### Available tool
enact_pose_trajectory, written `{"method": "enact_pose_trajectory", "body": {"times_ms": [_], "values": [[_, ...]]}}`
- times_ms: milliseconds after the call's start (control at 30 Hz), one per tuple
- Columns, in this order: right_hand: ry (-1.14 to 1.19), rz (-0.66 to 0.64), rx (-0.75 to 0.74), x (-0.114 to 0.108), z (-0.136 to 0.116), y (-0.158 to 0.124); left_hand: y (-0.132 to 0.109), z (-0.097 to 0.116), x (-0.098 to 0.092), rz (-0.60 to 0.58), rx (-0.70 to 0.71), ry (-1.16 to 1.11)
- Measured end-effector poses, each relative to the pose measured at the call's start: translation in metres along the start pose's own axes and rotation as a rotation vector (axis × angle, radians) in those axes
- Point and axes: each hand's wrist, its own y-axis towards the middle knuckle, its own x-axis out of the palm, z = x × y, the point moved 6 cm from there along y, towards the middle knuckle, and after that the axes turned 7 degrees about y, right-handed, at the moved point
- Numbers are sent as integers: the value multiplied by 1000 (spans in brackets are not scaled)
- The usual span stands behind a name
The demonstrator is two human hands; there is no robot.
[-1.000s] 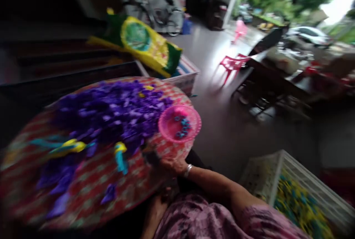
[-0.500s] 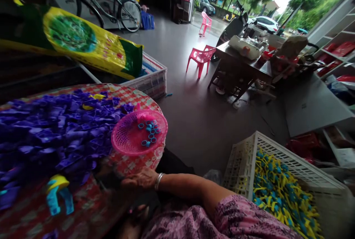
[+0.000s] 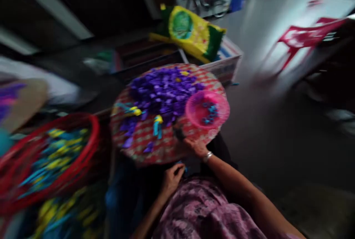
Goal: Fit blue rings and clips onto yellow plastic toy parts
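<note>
My left hand [image 3: 172, 177] is below the near edge of the round table [image 3: 155, 154], thumb and fingertips pinched at a small blue piece, blurred. My right hand [image 3: 197, 147] lies at the table's near right edge, fingers extended beside a dark object [image 3: 178, 132] that I cannot make out. A heap of purple pieces [image 3: 166, 91] covers the table's far part. To its right, a pink mesh basket [image 3: 194, 115] holds several small blue rings [image 3: 210, 114]. A yellow and blue piece [image 3: 158, 123] lies in front of the heap, another [image 3: 135, 111] to its left.
At the left stands a red basket [image 3: 95, 128] of yellow and blue pieces, with more such pieces [image 3: 55, 213] below. Behind the table, a yellow-green bag [image 3: 194, 34] rests on a crate [image 3: 231, 63]. A red chair [image 3: 302, 37] is at the upper right.
The view has swung left, bringing the red basket into sight. My left hand has come up into clearer view at the table's near edge. My right hand stays by the table edge.
</note>
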Motion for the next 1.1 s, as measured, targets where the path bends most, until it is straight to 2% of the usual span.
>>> {"method": "enact_pose_trajectory", "body": {"times_ms": [67, 100, 167, 267, 333, 400, 500, 567, 633, 733, 833, 1100], "values": [[-9, -23, -6, 10, 9, 2, -2, -7, -26, 129, 16, -28], [-16, -31, -12, 14, 12, 2, 2, -9, -47, 249, 46, -13], [-36, -37, -19, 19, 15, 1, 15, -18, -97, 501, 24, 54], [-74, -18, -23, 20, 15, -4, 55, -31, -171, 713, -37, 123], [-96, 1, -33, 19, 14, -7, 92, -31, -214, 774, -28, 184], [-111, 23, -52, 18, 14, -8, 133, -25, -249, 776, 4, 244], [-130, 50, -83, 18, 14, -8, 189, -15, -282, 708, 61, 322], [-139, 65, -106, 18, 13, -9, 219, -14, -293, 654, 64, 352], [-149, 91, -137, 18, 12, -10, 241, -17, -296, 604, 42, 361], [-165, 133, -184, 16, 9, -12, 255, -25, -291, 564, 32, 346], [-163, 136, -202, 15, 7, -13, 248, -27, -282, 565, 77, 304], [-124, 42, -100, 17, 12, -11, 200, -13, -245, 595, 142, 180]]}}
